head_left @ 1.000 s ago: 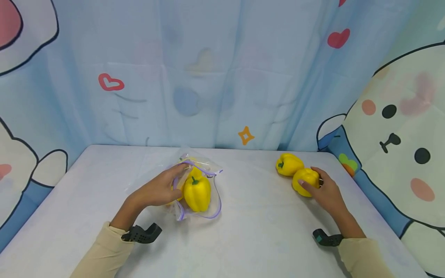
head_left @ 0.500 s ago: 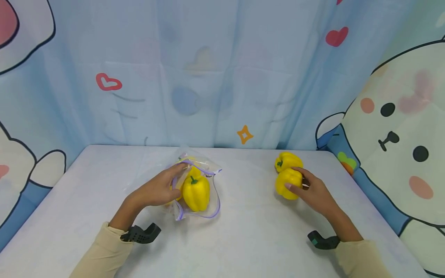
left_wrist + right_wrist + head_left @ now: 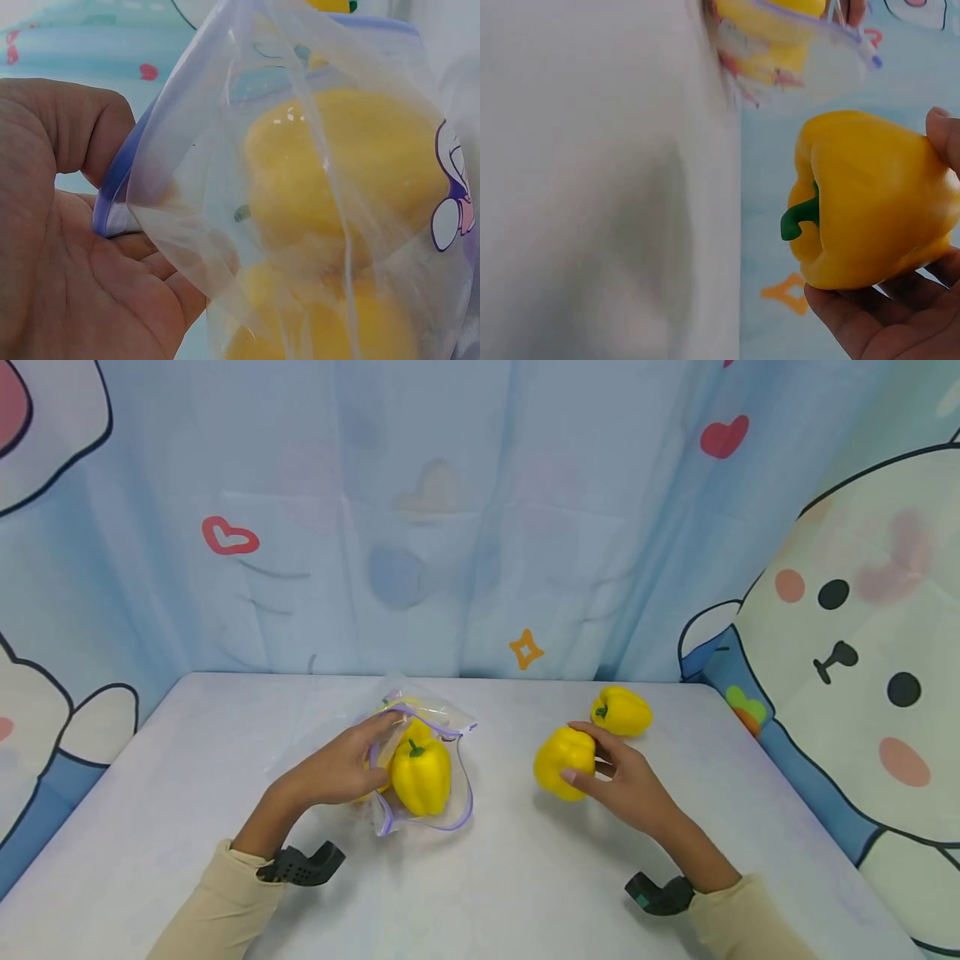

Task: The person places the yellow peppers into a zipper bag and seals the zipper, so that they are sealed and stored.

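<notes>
My right hand (image 3: 630,782) holds a yellow bell pepper (image 3: 558,763) above the table, thumb on one side and fingers on the other. The right wrist view shows the held bell pepper's green stem (image 3: 802,217). On the left, my left hand (image 3: 345,764) grips the rim of a clear zip bag (image 3: 459,793) with a purple seal. Inside the bag are yellow bell peppers, one with its stem up (image 3: 422,777). In the left wrist view the purple rim (image 3: 120,169) lies between thumb and fingers. Another bell pepper (image 3: 621,711) lies on the table at the back right.
The white table (image 3: 510,893) spans the front, its far edge meeting a pale blue printed curtain (image 3: 442,527). More printed fabric with a large cartoon animal (image 3: 847,652) borders the right side.
My right hand has lifted the bell pepper and carried it left, away from the other one at the back right. The left hand keeps its grip on the bag.
</notes>
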Available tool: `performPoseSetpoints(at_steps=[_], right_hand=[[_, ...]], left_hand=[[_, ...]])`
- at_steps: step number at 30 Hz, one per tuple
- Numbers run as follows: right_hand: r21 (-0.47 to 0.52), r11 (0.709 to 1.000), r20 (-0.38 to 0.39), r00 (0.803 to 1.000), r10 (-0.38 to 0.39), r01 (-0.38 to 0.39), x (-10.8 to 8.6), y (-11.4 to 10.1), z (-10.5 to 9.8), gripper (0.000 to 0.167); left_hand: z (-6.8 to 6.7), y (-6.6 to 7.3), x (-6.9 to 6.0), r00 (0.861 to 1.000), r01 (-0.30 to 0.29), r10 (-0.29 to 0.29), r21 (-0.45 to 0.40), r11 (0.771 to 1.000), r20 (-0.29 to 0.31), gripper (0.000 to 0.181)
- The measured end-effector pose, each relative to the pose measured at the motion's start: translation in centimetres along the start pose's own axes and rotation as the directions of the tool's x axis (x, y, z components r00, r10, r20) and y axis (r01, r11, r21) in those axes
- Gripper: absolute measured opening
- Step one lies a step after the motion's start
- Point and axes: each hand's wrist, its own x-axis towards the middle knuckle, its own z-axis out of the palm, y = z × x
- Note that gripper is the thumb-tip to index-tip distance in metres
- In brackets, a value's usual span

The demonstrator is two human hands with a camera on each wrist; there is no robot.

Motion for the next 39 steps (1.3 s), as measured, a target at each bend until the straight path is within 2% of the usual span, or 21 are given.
performPoseSetpoints(at_steps=[10,20,22,28,32,39], right_hand=[[0.125,0.988,0.053,0.993,-0.103,0.096,-0.2,-3.1,2.2,0.062],[0.2,0.965,0.13,0.971,-0.199,0.17,-0.2,-5.3,4.6,0.062],[0.225,0.955,0.145,0.963,-0.227,0.191,-0.2,-5.4,5.1,0.062],[0.339,0.907,0.223,0.916,-0.334,0.249,-0.2,-6.1,6.5,0.061],[0.353,0.904,0.253,0.906,-0.339,0.24,0.3,-6.7,7.5,0.061],[0.337,0.92,0.292,0.906,-0.305,0.201,1.0,-7.2,8.9,0.063]], left_hand=[[-0.1,0.0,0.0,1.0,-0.001,0.001,-0.001,1.0,0.003,0.078],[0.0,-0.1,0.2,1.0,-0.005,0.005,-0.004,1.0,0.008,0.078],[0.1,0.0,0.3,1.0,-0.008,0.008,-0.004,1.0,0.008,0.078],[0.0,0.1,0.1,1.0,0.002,-0.002,-0.01,1.0,0.006,0.077],[0.0,0.0,0.0,1.0,-0.006,0.006,-0.024,1.0,0.002,0.075],[0.0,0.0,0.0,1.0,-0.005,0.005,-0.046,0.999,0.004,0.075]])
